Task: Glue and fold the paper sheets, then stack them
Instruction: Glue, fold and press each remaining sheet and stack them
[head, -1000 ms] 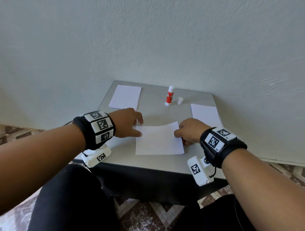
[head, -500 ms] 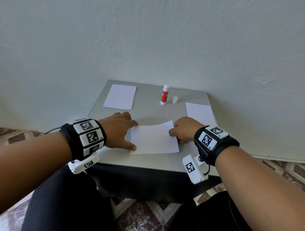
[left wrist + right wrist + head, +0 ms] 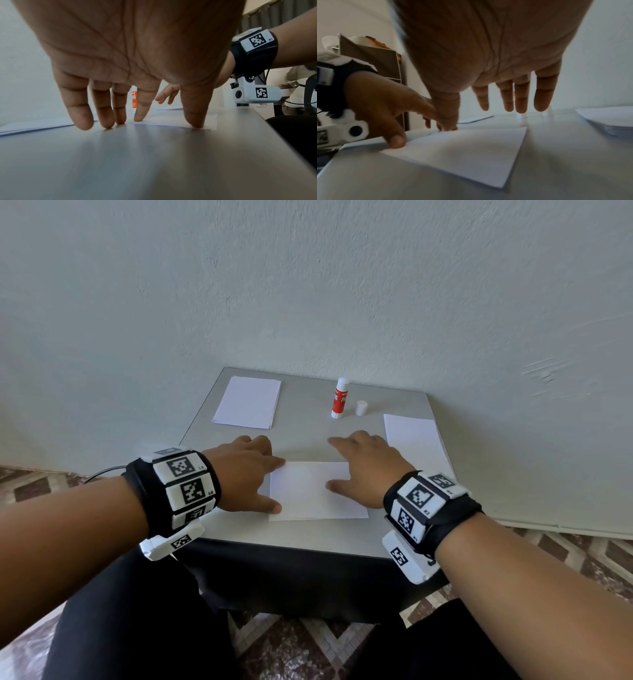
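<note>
Pressing folded sheet point(image 3: 310, 491) flat on tabletop point(image 3: 308, 436) — left hand point(image 3: 245, 470) and right hand point(image 3: 368, 470) both splayed, fingers straight, at its edges.

We wear a thick black band point(image 3: 173, 487) on each bare arm, just behind the hand. White squares with black checker marks sit on the bands. Under each band hangs a small white camera box point(image 3: 409, 558) with a thin black cable. Our trousers are black.

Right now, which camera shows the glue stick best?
The head view: the glue stick stands whole and upright, uncapped, its cap beside it. The left wrist view shows only a strip of its label between fingers; the right wrist view, a blurred orange sliver.
</note>
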